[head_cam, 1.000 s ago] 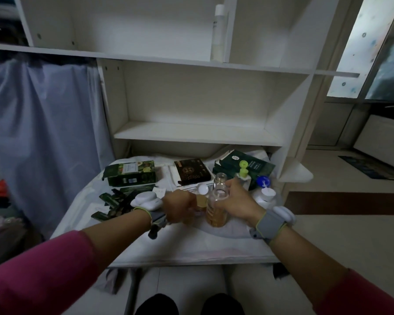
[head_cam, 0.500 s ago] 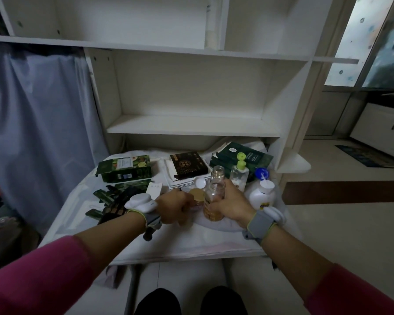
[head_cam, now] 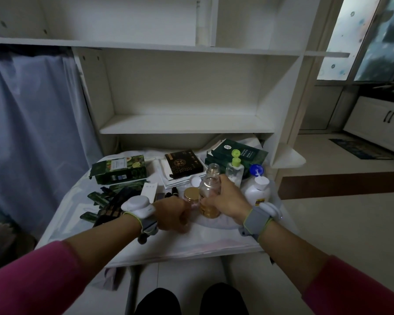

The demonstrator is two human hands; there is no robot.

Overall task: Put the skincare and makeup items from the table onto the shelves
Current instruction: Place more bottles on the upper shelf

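On the white-covered table [head_cam: 214, 244] my right hand [head_cam: 229, 201] grips a clear bottle of amber liquid [head_cam: 210, 189] that stands upright with no cap on. My left hand [head_cam: 172, 212] is curled just left of it, its fingers round the lower part of a small pinkish jar with a gold lid [head_cam: 191, 193]. Behind the table is the white shelf unit, whose lower shelf [head_cam: 184, 125] is bare.
Further back lie a green box [head_cam: 118, 169], a dark box [head_cam: 183, 163] and dark green packs [head_cam: 241, 152]. A green-capped clear bottle [head_cam: 235, 170] and a blue-capped white bottle [head_cam: 258, 189] stand right of my right hand. Green sachets [head_cam: 100, 198] are at the left.
Both hands keep their hold and place on the table. The view has shifted slightly, with the shelves sitting a little differently in the frame.
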